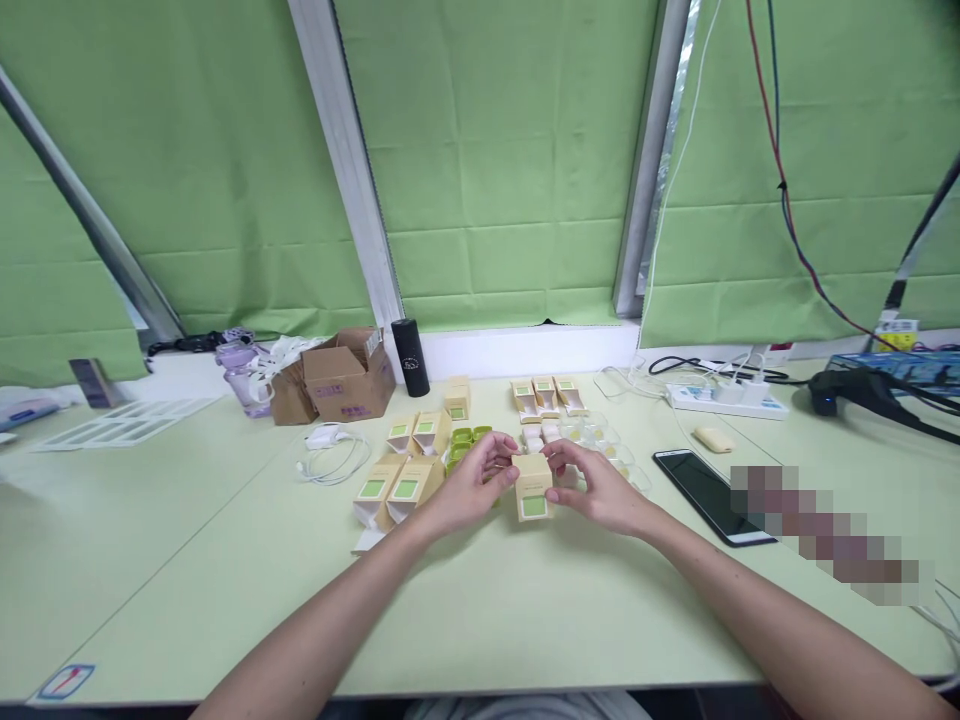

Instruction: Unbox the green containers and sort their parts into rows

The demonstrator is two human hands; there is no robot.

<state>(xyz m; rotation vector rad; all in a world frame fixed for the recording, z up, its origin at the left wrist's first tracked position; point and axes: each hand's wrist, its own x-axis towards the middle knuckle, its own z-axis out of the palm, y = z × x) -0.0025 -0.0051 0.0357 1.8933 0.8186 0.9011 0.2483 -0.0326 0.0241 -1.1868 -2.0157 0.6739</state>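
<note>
Green blinds (502, 150) back the tabletop (540, 610); both hands' (474, 485) (604, 488) fingers (568, 497) clamp a carton (531, 472), long axis upright, window (534, 506) facing its holder.

Pale tabletop (555, 610) lies open between the forearms (360, 600) — room for the left hand (478, 480) and right hand (596, 485) to draw back toward the near edge. Cartons (406, 488) crowd the left forearm; green cups (459, 455) stand beyond the left hand, clear cups (596, 435) beyond the right — and a phone (697, 485) narrows the right side.
</note>
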